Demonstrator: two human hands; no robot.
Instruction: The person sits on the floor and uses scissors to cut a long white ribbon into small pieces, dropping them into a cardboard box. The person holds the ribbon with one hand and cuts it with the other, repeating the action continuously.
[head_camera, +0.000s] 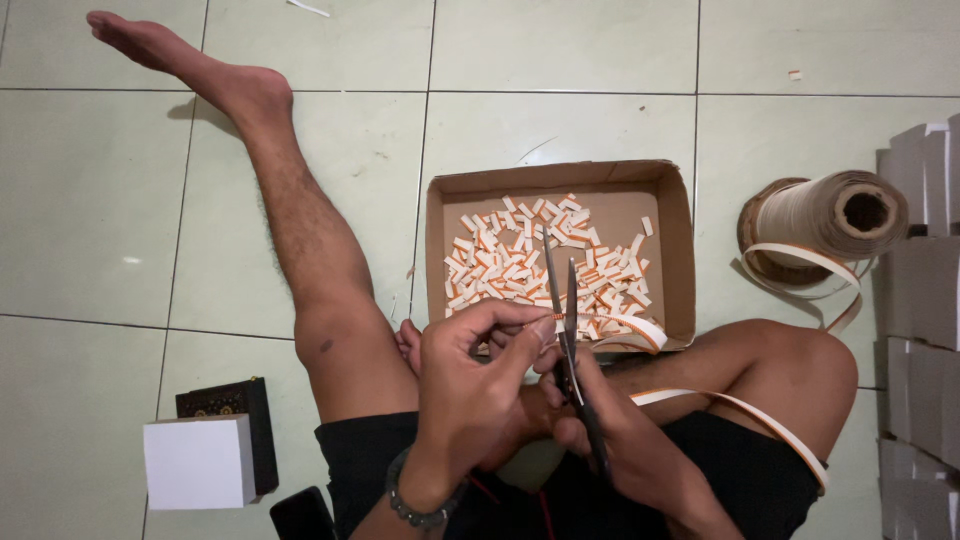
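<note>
I judge the cutting step is in hand: my left hand (470, 385) pinches the end of the white-and-orange strip (640, 332) while my right hand (610, 440) is closed around the scissors (565, 320), blades slightly parted over the cardboard box (680, 250) of cut pieces (530, 255) at twelve o'clock. Next calls for feeding strip squarely between the blades; the strip roll (825, 220) lies at two o'clock, a plain white carton (198, 462) at eight.

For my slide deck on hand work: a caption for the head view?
Seated on floor tiles, right hand works scissors while left hand feeds strip over cardboard box of cut pieces.
</note>
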